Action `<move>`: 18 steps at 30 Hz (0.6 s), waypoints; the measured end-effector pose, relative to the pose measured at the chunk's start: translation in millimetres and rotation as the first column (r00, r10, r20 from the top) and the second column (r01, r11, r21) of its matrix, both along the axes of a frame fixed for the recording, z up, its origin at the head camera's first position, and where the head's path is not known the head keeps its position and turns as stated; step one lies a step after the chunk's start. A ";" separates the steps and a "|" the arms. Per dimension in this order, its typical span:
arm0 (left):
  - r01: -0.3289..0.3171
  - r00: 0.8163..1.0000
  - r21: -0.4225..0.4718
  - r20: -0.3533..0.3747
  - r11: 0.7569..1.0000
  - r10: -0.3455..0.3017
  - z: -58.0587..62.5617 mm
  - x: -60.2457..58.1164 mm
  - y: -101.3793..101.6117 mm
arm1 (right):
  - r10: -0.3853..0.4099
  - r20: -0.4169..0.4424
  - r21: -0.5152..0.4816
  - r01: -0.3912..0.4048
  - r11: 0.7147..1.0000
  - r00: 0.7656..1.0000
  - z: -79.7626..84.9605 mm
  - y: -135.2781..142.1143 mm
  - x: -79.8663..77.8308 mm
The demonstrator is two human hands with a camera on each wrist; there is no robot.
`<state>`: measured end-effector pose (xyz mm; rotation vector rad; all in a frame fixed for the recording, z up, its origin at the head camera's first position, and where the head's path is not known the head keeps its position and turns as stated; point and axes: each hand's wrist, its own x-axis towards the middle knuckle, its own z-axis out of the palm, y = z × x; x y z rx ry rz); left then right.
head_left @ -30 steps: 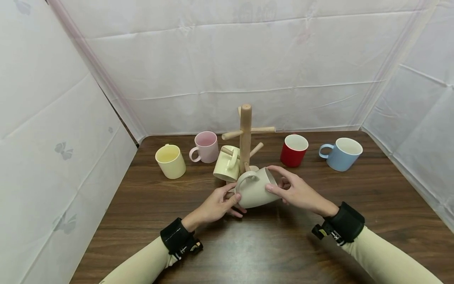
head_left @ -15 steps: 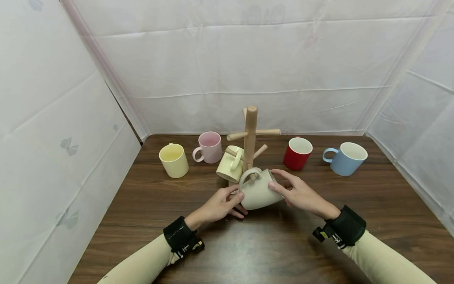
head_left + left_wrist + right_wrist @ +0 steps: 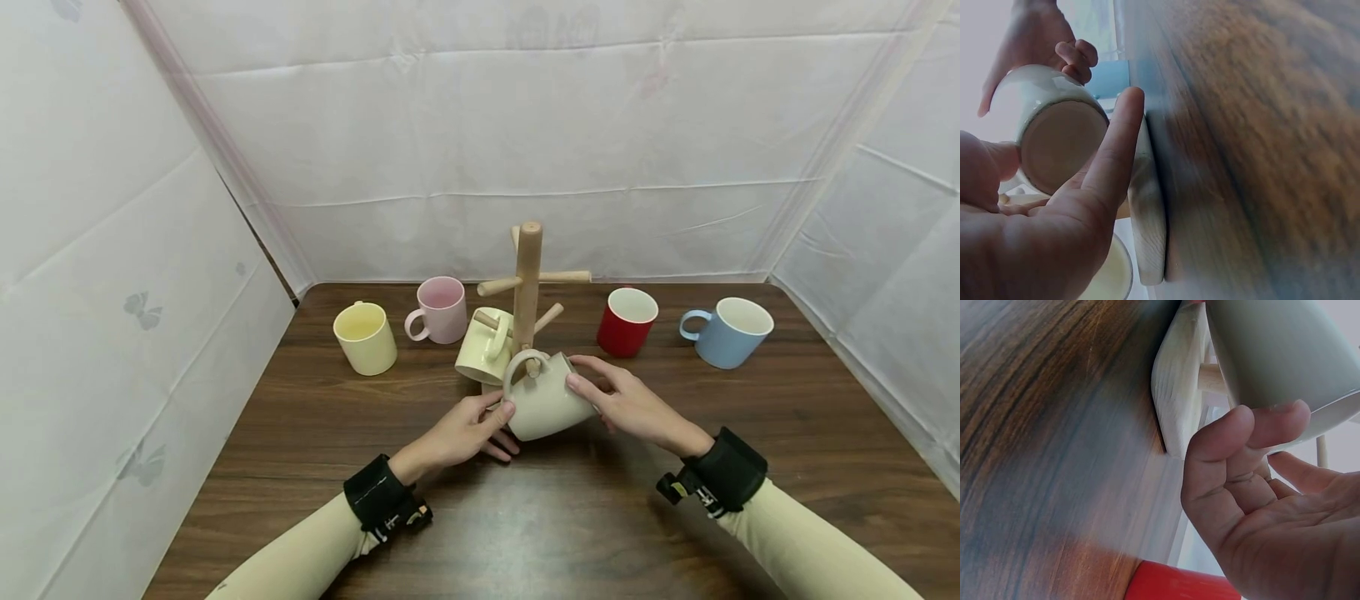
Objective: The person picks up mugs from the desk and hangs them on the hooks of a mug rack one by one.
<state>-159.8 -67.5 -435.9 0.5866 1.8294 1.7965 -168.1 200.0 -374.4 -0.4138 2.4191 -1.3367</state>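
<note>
A grey-beige mug [image 3: 551, 404] is tilted on its side in front of the wooden mug tree [image 3: 528, 292], handle up. A low front peg of the tree shows through the handle's loop. My left hand [image 3: 465, 429] pinches the mug near its base, the thumb on one side. At the rim end, my right hand [image 3: 633, 404] grips the mug with thumb and fingers. In the left wrist view the mug's round base [image 3: 1063, 147] faces the left palm. A pale yellow mug [image 3: 482, 348] hangs tilted on a lower left peg.
On the dark wooden table [image 3: 285, 467] a yellow mug [image 3: 367, 340] and a pink mug [image 3: 442, 312] stand at the left. A red mug [image 3: 625, 325] and a blue mug [image 3: 727, 335] stand at the right. White sheeting [image 3: 480, 125] encloses the back and sides.
The grey-beige mug's handle has shifted slightly so that the tree's front peg now shows inside its loop. Both hands keep their hold; the view has moved a little.
</note>
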 end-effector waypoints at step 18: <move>-0.033 0.999 -0.041 -0.013 0.999 0.032 -2.8 -4.2 2.6 | -0.018 -0.002 0.016 0.018 1.000 1.000 -19.9 3.4 -18.1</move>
